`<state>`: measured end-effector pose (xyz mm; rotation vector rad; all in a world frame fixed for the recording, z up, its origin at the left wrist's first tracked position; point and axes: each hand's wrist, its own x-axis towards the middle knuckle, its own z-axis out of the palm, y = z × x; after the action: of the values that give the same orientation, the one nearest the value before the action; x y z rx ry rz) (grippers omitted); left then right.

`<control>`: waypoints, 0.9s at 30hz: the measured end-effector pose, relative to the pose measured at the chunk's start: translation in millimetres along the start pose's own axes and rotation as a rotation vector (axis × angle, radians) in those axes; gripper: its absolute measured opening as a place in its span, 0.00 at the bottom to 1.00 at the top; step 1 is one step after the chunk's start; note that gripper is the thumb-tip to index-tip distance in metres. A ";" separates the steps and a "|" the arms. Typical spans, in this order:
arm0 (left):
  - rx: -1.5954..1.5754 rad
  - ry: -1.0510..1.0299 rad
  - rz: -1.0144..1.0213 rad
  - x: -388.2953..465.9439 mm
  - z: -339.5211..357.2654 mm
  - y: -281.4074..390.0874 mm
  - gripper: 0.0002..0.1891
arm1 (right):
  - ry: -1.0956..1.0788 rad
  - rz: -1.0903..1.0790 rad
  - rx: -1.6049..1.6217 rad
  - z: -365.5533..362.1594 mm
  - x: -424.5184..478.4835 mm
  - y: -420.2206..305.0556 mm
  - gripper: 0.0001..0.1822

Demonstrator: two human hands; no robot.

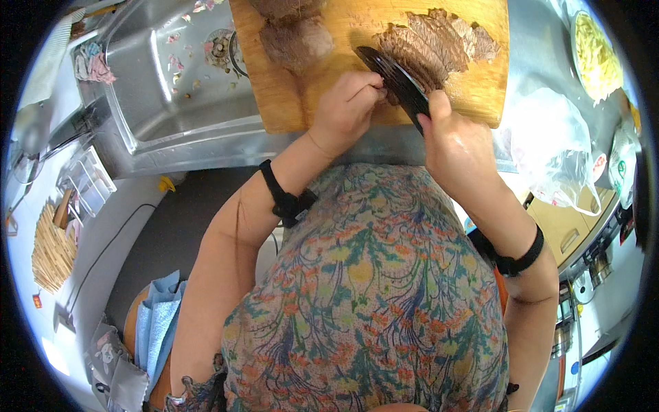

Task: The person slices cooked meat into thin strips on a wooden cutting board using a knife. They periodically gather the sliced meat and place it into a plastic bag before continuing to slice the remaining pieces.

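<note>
My right hand (458,139) grips a kitchen knife (394,77) with a dark blade, which slants up and left across the wooden cutting board (350,110). Right of the blade lies brown cooked meat (432,44), cut into thin overlapping slices. My left hand (350,108) is just left of the blade, its fingers curled around a small end of the meat (391,98), mostly hidden by fingers and knife. Larger uncut pieces of cooked meat (296,41) rest on the board's upper left, partly beyond the picture's top edge.
Left of the board is a stainless steel sink (144,123) with scattered peelings and a drain strainer (219,49). A clear plastic bag (553,144) stands on the counter at right, below a bowl of pale shredded food (597,56). A blue cloth (157,319) hangs over a stool at lower left.
</note>
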<state>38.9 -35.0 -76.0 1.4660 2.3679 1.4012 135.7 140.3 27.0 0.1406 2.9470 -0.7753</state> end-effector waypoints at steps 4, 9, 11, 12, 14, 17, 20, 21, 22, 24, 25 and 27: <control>0.017 -0.005 -0.001 0.9 -0.7 -0.2 0.11 | 0.034 0.030 -0.150 27.9 5.6 -5.2 0.11; -0.020 0.061 0.020 3.5 2.3 -4.4 0.10 | 0.045 0.044 -0.042 22.7 13.3 7.3 0.10; -0.004 0.063 0.026 7.2 -1.0 -0.5 0.10 | 0.053 0.048 -0.033 15.0 9.6 13.7 0.09; -0.003 0.072 0.024 5.1 -0.8 -0.7 0.10 | 0.052 0.056 -0.052 7.9 3.8 13.9 0.09; -0.010 0.088 0.018 -0.2 1.8 -3.5 0.10 | 0.105 0.065 -0.068 -4.6 -8.1 8.5 0.09; 0.002 0.127 0.011 -4.2 2.3 -3.8 0.09 | 0.007 0.083 -0.062 -25.8 -19.1 -2.1 0.10; -0.002 0.126 0.018 -2.3 3.0 -2.7 0.08 | -0.030 0.100 -0.052 -31.7 -28.9 -7.6 0.10; -0.005 0.131 0.015 -2.5 3.8 -3.3 0.08 | -0.044 0.104 -0.060 -32.6 -30.4 -9.0 0.10; -0.007 0.136 0.012 -2.8 5.1 -4.2 0.07 | -0.056 0.107 -0.071 -31.8 -30.5 -9.3 0.10; -0.005 0.141 0.007 -2.8 5.6 -3.9 0.07 | -0.079 0.111 -0.092 -29.1 -29.6 -9.0 0.10; -0.002 0.141 0.005 -1.8 5.0 -3.4 0.07 | -0.080 0.109 -0.093 -28.8 -29.2 -9.0 0.10; 0.000 0.144 -0.003 -2.2 5.9 -3.1 0.06 | -0.082 0.106 -0.095 -28.0 -28.8 -8.8 0.10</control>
<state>40.5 -33.1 -82.6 1.4056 2.4512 1.5563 161.4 144.7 58.7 0.2489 2.8655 -0.6113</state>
